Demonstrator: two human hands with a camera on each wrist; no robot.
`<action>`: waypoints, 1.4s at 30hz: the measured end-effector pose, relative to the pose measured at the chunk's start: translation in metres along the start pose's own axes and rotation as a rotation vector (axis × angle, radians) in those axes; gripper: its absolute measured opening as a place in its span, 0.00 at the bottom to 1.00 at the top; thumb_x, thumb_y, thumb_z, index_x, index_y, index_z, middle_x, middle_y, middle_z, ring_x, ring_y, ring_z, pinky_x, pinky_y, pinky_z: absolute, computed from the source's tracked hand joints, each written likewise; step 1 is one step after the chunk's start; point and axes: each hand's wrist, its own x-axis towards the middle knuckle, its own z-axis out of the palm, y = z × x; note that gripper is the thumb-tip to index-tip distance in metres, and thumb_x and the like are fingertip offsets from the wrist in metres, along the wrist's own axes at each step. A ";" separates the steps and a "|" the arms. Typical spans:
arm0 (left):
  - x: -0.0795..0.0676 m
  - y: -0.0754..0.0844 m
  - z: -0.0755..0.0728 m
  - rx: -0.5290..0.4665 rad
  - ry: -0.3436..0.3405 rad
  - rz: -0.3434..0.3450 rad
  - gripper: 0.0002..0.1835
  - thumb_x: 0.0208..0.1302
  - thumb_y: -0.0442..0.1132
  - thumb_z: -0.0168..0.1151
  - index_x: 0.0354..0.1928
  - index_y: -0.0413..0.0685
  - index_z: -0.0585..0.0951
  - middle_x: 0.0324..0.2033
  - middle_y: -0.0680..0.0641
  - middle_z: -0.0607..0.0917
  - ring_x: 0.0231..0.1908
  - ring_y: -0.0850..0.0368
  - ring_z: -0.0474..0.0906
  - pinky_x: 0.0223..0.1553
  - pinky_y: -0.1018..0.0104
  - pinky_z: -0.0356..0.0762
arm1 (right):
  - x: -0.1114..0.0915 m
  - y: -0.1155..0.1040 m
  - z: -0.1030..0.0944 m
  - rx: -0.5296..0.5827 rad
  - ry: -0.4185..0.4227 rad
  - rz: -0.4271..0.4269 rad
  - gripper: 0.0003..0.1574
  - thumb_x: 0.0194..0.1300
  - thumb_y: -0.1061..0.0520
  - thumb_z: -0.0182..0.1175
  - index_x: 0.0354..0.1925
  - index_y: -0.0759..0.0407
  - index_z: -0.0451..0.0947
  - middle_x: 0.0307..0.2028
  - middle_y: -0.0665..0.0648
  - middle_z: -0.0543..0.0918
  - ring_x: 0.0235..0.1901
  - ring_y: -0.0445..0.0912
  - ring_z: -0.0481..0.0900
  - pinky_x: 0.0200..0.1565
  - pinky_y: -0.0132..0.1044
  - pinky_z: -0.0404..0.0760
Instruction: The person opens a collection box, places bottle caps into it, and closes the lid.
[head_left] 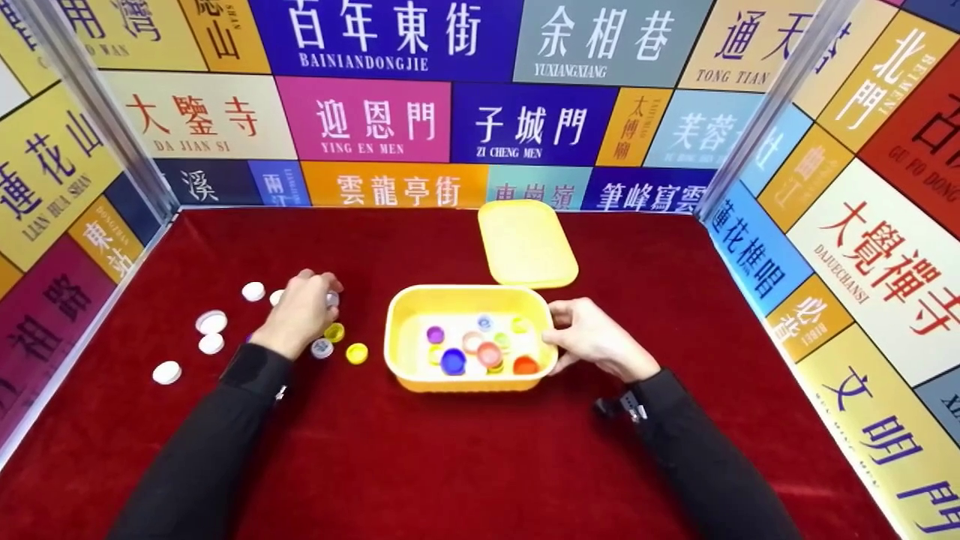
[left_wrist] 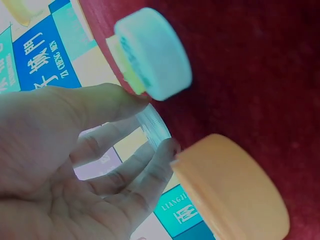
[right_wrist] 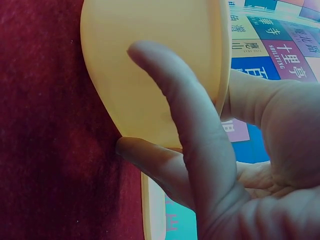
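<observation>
My left hand (head_left: 301,306) is over the table left of the box, its thumb and fingers pinching a clear plastic cap (left_wrist: 155,126). Close by in the left wrist view are a white cap (left_wrist: 162,55) and a yellow-orange cap (left_wrist: 240,187). A yellow plastic box (head_left: 465,385) stands in the middle, holding several coloured caps, among them a blue cap (head_left: 453,361) and a red-orange cap (head_left: 526,365). My right hand (head_left: 596,341) grips the box's right end, with the thumb (right_wrist: 192,110) along its outer wall.
Several white caps, including one at the far left (head_left: 166,373), lie scattered on the dark red cloth (head_left: 465,465). Two yellow caps, one nearer the box (head_left: 357,353), lie by the left hand. The yellow lid (head_left: 529,244) rests behind the box, before the printed walls.
</observation>
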 end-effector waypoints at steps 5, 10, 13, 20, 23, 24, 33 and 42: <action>0.000 0.012 -0.003 -0.019 -0.015 -0.012 0.18 0.74 0.27 0.69 0.63 0.28 0.88 0.54 0.25 0.87 0.56 0.28 0.84 0.63 0.34 0.89 | 0.000 0.001 0.000 0.000 -0.002 -0.004 0.27 0.78 0.70 0.63 0.72 0.75 0.81 0.62 0.78 0.89 0.40 0.56 0.97 0.36 0.48 0.98; -0.001 0.029 -0.004 -0.043 0.023 0.025 0.17 0.75 0.29 0.70 0.63 0.31 0.89 0.54 0.26 0.86 0.55 0.28 0.86 0.64 0.33 0.90 | 0.000 0.000 0.000 -0.005 -0.001 0.003 0.27 0.78 0.70 0.63 0.72 0.75 0.81 0.62 0.77 0.89 0.40 0.56 0.97 0.37 0.49 0.98; -0.003 0.044 0.000 -0.054 0.083 0.087 0.15 0.75 0.29 0.69 0.60 0.33 0.90 0.52 0.27 0.87 0.52 0.28 0.88 0.61 0.34 0.91 | -0.001 -0.001 0.000 -0.008 -0.001 0.009 0.27 0.78 0.70 0.63 0.72 0.75 0.81 0.62 0.77 0.89 0.40 0.56 0.98 0.37 0.49 0.98; -0.010 0.080 0.009 -0.051 0.146 0.245 0.14 0.72 0.27 0.73 0.58 0.35 0.91 0.50 0.31 0.87 0.51 0.30 0.86 0.59 0.38 0.92 | -0.001 -0.002 0.000 -0.012 0.009 0.018 0.27 0.79 0.70 0.64 0.72 0.74 0.81 0.63 0.77 0.89 0.40 0.56 0.98 0.37 0.49 0.98; -0.014 0.093 0.013 -0.024 0.136 0.309 0.15 0.72 0.28 0.76 0.58 0.35 0.90 0.51 0.32 0.87 0.53 0.32 0.85 0.61 0.42 0.92 | -0.001 -0.002 0.000 -0.011 0.009 0.021 0.27 0.79 0.70 0.63 0.72 0.73 0.82 0.63 0.76 0.89 0.40 0.57 0.98 0.37 0.49 0.98; -0.016 0.097 0.014 -0.018 0.126 0.325 0.15 0.72 0.28 0.77 0.59 0.35 0.90 0.51 0.32 0.87 0.53 0.33 0.85 0.61 0.43 0.92 | -0.001 -0.002 0.000 -0.010 0.009 0.022 0.27 0.79 0.70 0.63 0.72 0.74 0.82 0.62 0.77 0.89 0.41 0.57 0.98 0.37 0.49 0.98; -0.028 0.118 0.029 0.012 0.070 0.499 0.12 0.69 0.27 0.80 0.52 0.35 0.91 0.47 0.35 0.85 0.45 0.39 0.85 0.50 0.50 0.93 | -0.001 0.000 0.000 -0.007 0.008 0.014 0.27 0.78 0.69 0.64 0.72 0.75 0.81 0.62 0.77 0.89 0.41 0.58 0.98 0.37 0.49 0.98; -0.032 0.122 0.038 0.058 0.078 0.534 0.10 0.67 0.29 0.82 0.47 0.40 0.91 0.43 0.38 0.83 0.41 0.44 0.85 0.42 0.55 0.93 | -0.001 -0.001 0.000 -0.011 0.008 0.007 0.26 0.78 0.70 0.63 0.71 0.75 0.82 0.60 0.77 0.90 0.39 0.56 0.98 0.36 0.48 0.98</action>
